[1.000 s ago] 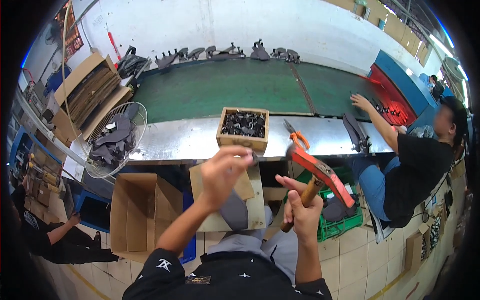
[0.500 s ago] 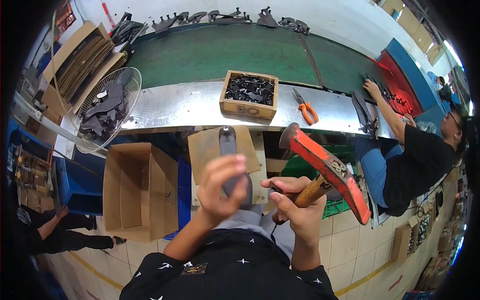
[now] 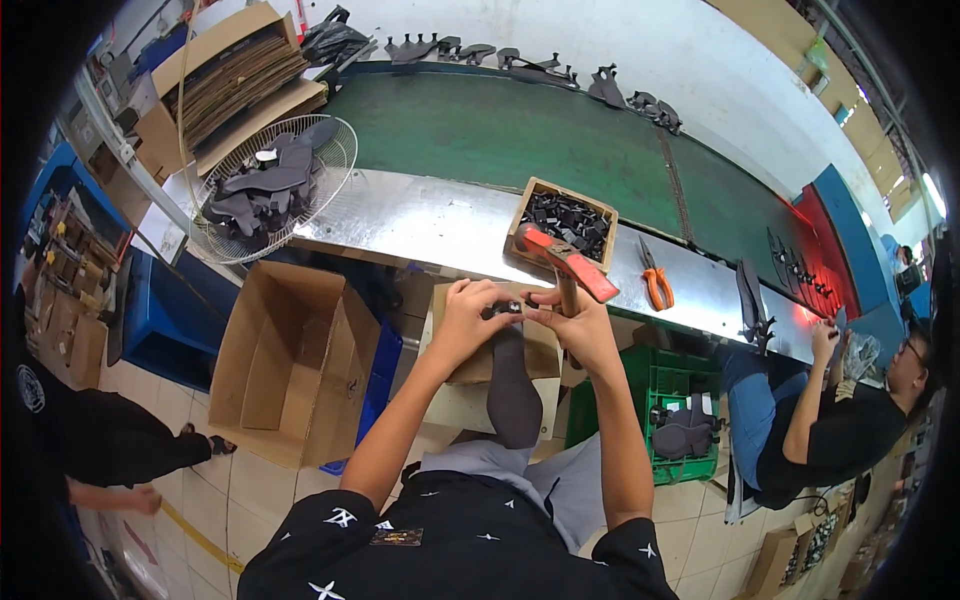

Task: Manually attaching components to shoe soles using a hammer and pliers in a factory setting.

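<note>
My left hand (image 3: 470,322) pinches the top end of a long dark grey shoe piece (image 3: 512,392) that lies over a cardboard block (image 3: 470,365) on my lap. My right hand (image 3: 580,330) touches the same top end and grips the wooden handle of a hammer with a red head (image 3: 566,262), which points up and away from me. A small dark part sits between the fingertips of both hands.
A cardboard tray of small black parts (image 3: 563,218) and orange pliers (image 3: 655,284) lie on the metal ledge (image 3: 420,215) before a green conveyor belt (image 3: 520,130). An open carton (image 3: 290,360) stands at left, a green crate (image 3: 660,420) at right. Another person (image 3: 840,420) sits at right.
My hands have come together at the top of the shoe piece. The hammer has swung from low at my right to upright in front of the parts tray.
</note>
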`<act>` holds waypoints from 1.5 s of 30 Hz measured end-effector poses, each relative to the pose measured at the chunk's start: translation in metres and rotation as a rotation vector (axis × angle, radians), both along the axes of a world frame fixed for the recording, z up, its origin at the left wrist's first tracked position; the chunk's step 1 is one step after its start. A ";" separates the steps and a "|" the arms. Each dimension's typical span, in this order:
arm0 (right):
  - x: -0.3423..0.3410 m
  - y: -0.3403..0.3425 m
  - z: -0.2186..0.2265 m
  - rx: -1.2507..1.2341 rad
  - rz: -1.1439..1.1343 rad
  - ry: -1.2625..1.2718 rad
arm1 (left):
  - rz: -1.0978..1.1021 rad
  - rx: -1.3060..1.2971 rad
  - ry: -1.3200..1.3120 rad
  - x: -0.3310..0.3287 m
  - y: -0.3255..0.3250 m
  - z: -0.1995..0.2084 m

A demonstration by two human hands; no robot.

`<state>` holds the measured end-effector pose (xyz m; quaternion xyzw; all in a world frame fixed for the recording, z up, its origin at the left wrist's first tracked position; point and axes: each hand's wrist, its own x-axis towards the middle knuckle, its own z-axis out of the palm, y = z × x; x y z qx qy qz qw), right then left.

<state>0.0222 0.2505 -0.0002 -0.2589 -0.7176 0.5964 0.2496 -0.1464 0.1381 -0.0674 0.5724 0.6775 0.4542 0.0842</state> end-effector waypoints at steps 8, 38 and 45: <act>-0.020 0.014 -0.026 0.031 0.104 -0.008 | -0.021 0.021 -0.085 -0.004 -0.003 -0.006; 0.053 -0.080 0.041 0.394 -0.137 -0.082 | -0.261 0.028 -0.517 -0.009 0.004 0.009; 0.044 -0.077 0.061 0.492 -0.071 -0.068 | -0.204 -0.005 -0.527 -0.010 -0.002 0.007</act>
